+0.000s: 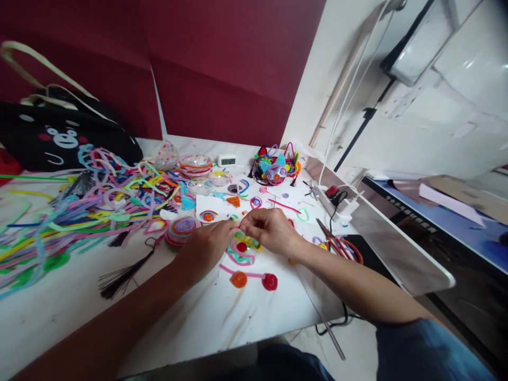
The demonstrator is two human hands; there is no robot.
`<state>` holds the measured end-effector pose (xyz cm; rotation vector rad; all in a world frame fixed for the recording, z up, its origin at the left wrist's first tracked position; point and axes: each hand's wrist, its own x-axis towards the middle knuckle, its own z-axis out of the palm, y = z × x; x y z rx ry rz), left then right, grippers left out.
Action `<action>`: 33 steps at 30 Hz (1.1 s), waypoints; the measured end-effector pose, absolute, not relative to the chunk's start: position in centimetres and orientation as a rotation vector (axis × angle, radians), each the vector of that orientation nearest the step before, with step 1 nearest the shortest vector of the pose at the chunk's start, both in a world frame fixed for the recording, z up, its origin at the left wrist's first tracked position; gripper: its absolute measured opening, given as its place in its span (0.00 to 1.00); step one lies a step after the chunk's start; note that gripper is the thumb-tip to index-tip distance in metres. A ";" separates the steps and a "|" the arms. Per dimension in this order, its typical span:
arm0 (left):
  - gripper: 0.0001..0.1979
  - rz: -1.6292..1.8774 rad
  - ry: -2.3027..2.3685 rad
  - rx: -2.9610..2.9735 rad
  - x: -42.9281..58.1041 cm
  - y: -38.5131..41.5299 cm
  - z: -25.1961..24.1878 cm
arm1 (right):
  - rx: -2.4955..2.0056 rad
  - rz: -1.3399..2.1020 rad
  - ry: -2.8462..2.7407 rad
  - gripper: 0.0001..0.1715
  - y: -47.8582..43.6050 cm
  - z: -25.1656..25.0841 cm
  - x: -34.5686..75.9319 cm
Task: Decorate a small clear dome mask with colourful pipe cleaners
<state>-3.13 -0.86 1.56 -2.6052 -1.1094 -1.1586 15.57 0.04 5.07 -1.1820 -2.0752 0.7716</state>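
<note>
A thin red strand (238, 228), mostly hidden by fingers, lies at the centre of the frame, above a round piece (242, 247) with a red middle, a yellow band and wavy pink and turquoise trim. The left hand (212, 241) and right hand (272, 228) meet there, fingers curled and fingertips closed in a pinch on the strand. Just below, on the tabletop (190, 328), an orange coil (238, 279) and a red coil (270, 282) lie beside a pink stem (250, 274).

What the hands (273, 228) pinch is too small to tell; the left edge crops the black bag (91, 135).
</note>
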 end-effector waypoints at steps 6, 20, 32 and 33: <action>0.10 -1.269 -1.198 -2.592 -3.1 -1.3 2.1 | -1.111 1.234 -1.690 0.05 -0.1 4.2 14.6; 0.11 -1.365 -1.718 -2.751 -2.6 -1.9 3.0 | -1.067 1.407 -1.449 0.06 -0.2 4.3 14.2; 0.12 -1.481 -1.683 -2.647 -3.4 -1.5 4.1 | -1.034 1.219 -1.838 0.05 2.1 6.2 15.4; 0.12 -1.483 -1.677 -2.657 -3.4 -1.5 4.1 | -1.020 1.225 -1.862 0.06 2.3 6.2 15.5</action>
